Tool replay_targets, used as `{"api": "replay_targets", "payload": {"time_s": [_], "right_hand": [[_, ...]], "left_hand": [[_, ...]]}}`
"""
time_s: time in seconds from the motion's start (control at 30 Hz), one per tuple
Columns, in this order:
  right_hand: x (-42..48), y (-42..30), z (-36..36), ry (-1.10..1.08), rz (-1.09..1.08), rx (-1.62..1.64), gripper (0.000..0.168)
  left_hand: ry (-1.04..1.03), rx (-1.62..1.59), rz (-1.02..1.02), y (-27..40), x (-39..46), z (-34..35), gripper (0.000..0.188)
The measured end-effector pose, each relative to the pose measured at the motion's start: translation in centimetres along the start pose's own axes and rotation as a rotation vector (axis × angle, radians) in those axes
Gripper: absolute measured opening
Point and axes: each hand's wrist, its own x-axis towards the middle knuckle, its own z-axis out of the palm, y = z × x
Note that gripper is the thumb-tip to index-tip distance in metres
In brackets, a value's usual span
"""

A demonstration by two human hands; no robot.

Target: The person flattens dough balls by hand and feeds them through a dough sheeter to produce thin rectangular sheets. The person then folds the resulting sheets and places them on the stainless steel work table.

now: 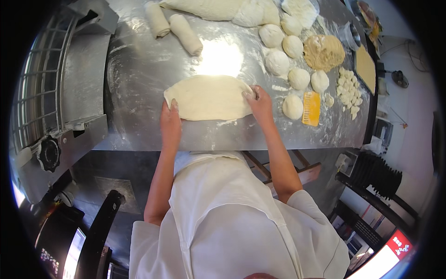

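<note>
A flattened oval sheet of pale dough (210, 99) lies across the steel worktable (139, 125) in front of me. My left hand (170, 113) grips its left end, thumb on top and fingers hidden beneath. At the right end, my right hand (258, 101) pinches the edge between thumb and fingers. Two rolled-up dough logs (157, 21) (186, 35) lie beyond the sheet, to the left. Right of my right hand sit several round dough balls (292, 107) and a yellow dough scraper (311, 108) with a ridged side.
A dough sheeter (83, 69) with a wire guard and black knob (48, 153) borders the left side. At the back lies a large dough mass (223, 8). Rightward are a tan dough lump (324, 52), small dough pieces (348, 90) and a metal container (350, 36). A wooden stool (310, 172) stands below the table.
</note>
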Motion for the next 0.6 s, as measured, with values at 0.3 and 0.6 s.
{"api": "replay_targets", "payload": {"time_s": [0.3,0.6], "right_hand": [[0.1,-1.8,-1.4,-0.079,0.282,0.456,0.021],[-2.9,-4.4,4.0,-0.175,-0.104,0.143,0.034]], "left_hand": [[0.008,0.839,0.566,0.1,-4.1,6.7,0.055],[0.04,0.82,0.596,-1.8,-6.1,2.1,0.051]]}}
